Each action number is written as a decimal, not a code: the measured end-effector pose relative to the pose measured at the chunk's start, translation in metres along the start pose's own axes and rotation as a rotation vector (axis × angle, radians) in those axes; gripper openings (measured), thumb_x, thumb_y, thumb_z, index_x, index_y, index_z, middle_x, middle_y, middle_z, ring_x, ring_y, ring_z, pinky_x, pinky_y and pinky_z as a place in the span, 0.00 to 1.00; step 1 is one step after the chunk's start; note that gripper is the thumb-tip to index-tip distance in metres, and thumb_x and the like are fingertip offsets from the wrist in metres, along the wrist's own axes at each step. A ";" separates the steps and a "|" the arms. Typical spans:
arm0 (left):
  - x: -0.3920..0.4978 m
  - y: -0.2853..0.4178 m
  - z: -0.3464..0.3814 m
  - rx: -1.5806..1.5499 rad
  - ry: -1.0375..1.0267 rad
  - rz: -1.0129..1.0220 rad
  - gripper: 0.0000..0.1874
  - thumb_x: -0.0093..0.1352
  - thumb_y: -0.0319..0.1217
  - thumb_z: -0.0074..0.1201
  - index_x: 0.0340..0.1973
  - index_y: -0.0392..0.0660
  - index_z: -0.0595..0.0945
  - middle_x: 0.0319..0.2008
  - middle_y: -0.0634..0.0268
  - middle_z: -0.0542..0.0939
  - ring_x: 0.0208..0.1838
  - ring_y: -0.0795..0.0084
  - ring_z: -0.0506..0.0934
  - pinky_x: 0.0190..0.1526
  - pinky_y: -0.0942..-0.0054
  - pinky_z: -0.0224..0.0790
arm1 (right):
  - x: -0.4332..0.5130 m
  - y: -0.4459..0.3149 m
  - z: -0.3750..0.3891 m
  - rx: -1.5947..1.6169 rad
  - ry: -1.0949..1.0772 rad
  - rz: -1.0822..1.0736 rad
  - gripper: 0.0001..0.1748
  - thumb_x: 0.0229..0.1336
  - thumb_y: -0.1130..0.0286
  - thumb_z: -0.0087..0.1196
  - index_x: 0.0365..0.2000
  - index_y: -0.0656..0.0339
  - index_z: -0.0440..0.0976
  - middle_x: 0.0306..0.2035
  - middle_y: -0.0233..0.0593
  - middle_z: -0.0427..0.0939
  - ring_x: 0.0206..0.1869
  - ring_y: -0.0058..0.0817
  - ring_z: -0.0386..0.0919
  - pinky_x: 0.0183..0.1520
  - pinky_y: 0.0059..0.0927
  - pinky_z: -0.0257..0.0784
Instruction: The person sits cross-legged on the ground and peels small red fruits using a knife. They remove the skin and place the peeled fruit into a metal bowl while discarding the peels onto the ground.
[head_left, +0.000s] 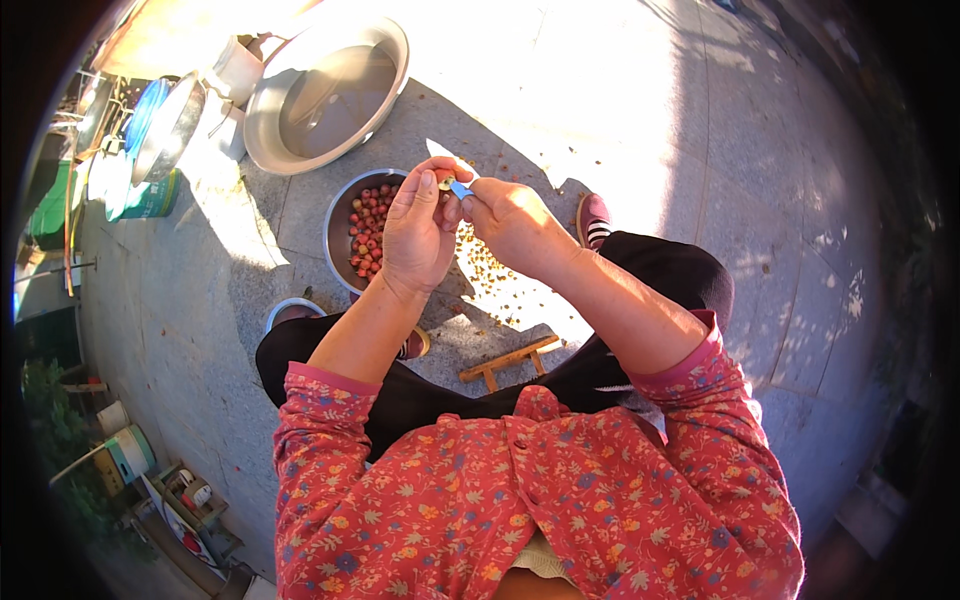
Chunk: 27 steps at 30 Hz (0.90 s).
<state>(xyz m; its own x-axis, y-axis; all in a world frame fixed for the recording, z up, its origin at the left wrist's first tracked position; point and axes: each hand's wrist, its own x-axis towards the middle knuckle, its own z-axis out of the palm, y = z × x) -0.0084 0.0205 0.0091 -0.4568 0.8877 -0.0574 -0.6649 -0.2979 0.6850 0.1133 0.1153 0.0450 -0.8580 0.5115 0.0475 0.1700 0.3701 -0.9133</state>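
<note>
My left hand (417, 232) holds a small red fruit (445, 177) between thumb and fingers, its pale cut flesh showing. In my right hand (517, 225) is a small tool with a blue part (460, 190), touching the fruit; its working end is hidden, so I cannot tell its exact kind. Below and left of my hands stands a metal bowl (330, 247) with many small red fruits (367, 232) inside. Brown and yellowish bits (491, 274) lie scattered on the ground under my right wrist.
A large pale basin (262, 124) stands beyond the bowl. Near my left knee is a smaller bowl (296, 306). A wooden frame (510, 360) rests between my legs. Buckets (161, 196) and a green bin (51, 202) line the left side, with a wooden crate (206, 502) lower down.
</note>
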 end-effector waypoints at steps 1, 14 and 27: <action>0.000 0.001 0.000 -0.003 -0.003 -0.005 0.13 0.80 0.34 0.41 0.50 0.42 0.78 0.43 0.63 0.80 0.29 0.83 0.66 0.34 0.84 0.60 | 0.000 0.001 0.000 -0.016 0.006 -0.008 0.08 0.64 0.71 0.51 0.33 0.66 0.74 0.26 0.51 0.76 0.28 0.43 0.76 0.33 0.40 0.71; -0.002 0.004 -0.002 -0.053 0.012 -0.100 0.11 0.79 0.31 0.42 0.52 0.41 0.75 0.47 0.57 0.79 0.40 0.80 0.73 0.44 0.82 0.69 | -0.002 0.015 -0.006 -0.213 -0.022 0.094 0.10 0.66 0.67 0.51 0.34 0.64 0.73 0.26 0.54 0.77 0.31 0.51 0.77 0.35 0.44 0.71; 0.001 -0.001 -0.014 -0.018 -0.047 -0.106 0.10 0.78 0.27 0.43 0.52 0.41 0.76 0.48 0.60 0.81 0.53 0.73 0.77 0.51 0.77 0.71 | -0.007 0.004 -0.024 -0.307 -0.174 0.156 0.12 0.67 0.65 0.51 0.38 0.65 0.76 0.28 0.56 0.78 0.33 0.50 0.79 0.37 0.43 0.73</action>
<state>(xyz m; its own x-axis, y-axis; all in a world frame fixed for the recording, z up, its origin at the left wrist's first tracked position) -0.0165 0.0170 -0.0019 -0.3553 0.9299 -0.0949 -0.7186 -0.2068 0.6640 0.1316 0.1319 0.0509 -0.8755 0.4502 -0.1757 0.4192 0.5266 -0.7395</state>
